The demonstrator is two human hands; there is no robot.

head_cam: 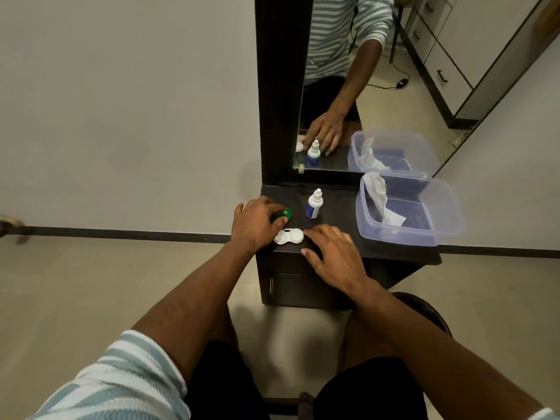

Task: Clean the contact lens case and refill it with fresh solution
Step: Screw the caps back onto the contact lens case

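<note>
Two hands — left (pixel 256 224) grips green cap (pixel 283 214); right (pixel 331 248) flat, spread, beside case (pixel 289 236).

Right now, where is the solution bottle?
In the head view the solution bottle stands upright on the dark table, just behind the white lens case, between the green cap and the clear plastic tub.

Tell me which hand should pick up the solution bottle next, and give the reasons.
Right, probably. The left hand is closed on the green cap, while the right hand lies flat and empty beside the lens case. The solution bottle stands just beyond the case, with nothing blocking the right hand's path.
</note>
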